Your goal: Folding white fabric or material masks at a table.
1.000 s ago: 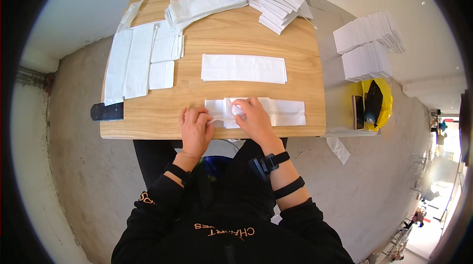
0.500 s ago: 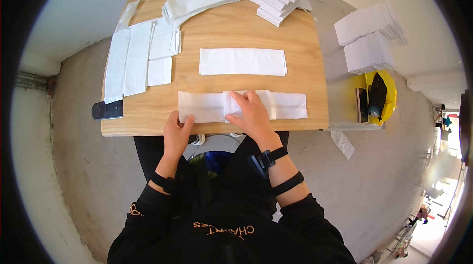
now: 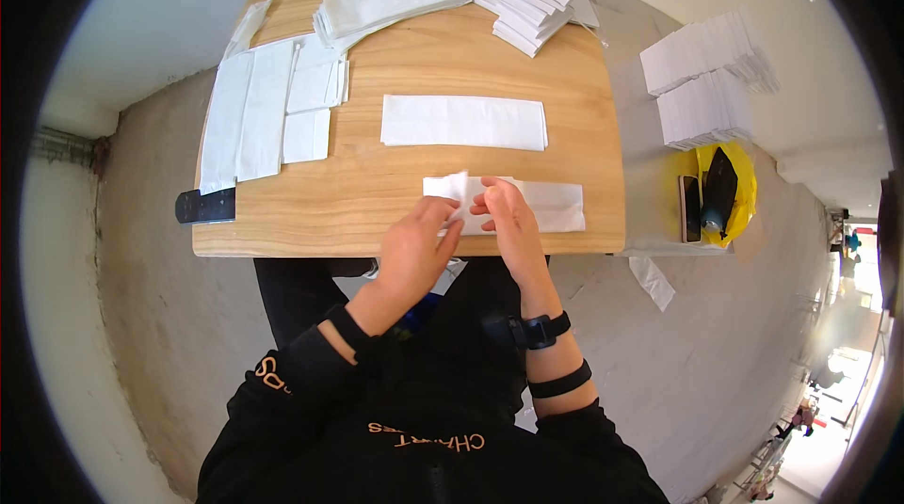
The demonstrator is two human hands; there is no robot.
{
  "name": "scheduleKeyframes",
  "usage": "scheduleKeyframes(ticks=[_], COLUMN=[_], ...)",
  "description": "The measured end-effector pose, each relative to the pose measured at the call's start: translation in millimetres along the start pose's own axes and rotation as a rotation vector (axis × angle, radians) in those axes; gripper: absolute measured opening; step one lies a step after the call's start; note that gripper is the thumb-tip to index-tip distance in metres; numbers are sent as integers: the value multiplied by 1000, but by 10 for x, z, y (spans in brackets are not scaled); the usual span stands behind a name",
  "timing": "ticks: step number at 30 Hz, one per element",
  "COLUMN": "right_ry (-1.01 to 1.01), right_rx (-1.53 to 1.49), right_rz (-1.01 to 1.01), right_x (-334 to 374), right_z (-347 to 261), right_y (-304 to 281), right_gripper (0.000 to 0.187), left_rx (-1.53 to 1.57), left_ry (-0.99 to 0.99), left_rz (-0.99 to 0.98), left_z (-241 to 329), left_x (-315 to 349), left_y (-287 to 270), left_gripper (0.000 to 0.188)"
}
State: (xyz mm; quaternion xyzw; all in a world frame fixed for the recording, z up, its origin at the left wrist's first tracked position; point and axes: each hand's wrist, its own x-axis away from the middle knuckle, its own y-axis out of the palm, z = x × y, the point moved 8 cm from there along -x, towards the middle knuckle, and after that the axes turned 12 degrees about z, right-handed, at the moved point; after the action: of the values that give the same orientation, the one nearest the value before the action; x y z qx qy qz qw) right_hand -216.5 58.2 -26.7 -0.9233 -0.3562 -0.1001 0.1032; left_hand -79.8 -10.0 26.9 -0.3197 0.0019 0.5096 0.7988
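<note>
Close to the table's front edge lies a long white folded sheet (image 3: 557,207), paper-like or cloth-like; I cannot tell which. Its left part is folded over to the right, with a raised flap. My left hand (image 3: 414,245) pinches that flap between thumb and fingers. Beside it, my right hand (image 3: 513,222) hovers over the middle of the sheet, fingers bent and apart, holding nothing that I can see. Farther back, a flat white strip (image 3: 463,121) lies straight across the table, untouched by either hand.
Long white strips (image 3: 259,113) lie on the wooden table (image 3: 367,193) at left, with a dark flat object (image 3: 205,208) by the edge. White stacks (image 3: 391,10) and folded white pieces (image 3: 532,0) sit at the back. Rightward are more stacks (image 3: 702,80), a phone (image 3: 690,208) and a yellow bag (image 3: 742,189).
My left hand has moved right and up from the sheet's left end, folding that part over to the right. My right hand has lifted off the sheet and shifted slightly right.
</note>
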Motion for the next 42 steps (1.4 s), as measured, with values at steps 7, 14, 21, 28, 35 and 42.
scheduleKeyframes(ticks=[7, 14, 21, 28, 35, 42], right_ry=[-135, -187, -205, -213, -368, -516], right_rx=[150, 465, 562, 616, 633, 719], right_rz=[125, 270, 250, 269, 378, 11], right_x=[-196, -236, -256, -247, -271, -87], right_z=[322, 207, 198, 211, 110, -79], right_y=[-181, -301, -276, -277, -598, -472], right_gripper=[48, 44, 49, 46, 37, 37], left_rx=[66, -90, -305, -433, -461, -522], left_ry=[120, 218, 250, 322, 330, 318], left_rz=[-203, -196, -235, -328, -348, -406], left_z=[68, -183, -226, -372, -383, -396], left_x=[113, 267, 231, 271, 246, 243], left_y=[334, -4, 91, 393, 402, 423], left_gripper=[22, 43, 74, 94, 100, 108])
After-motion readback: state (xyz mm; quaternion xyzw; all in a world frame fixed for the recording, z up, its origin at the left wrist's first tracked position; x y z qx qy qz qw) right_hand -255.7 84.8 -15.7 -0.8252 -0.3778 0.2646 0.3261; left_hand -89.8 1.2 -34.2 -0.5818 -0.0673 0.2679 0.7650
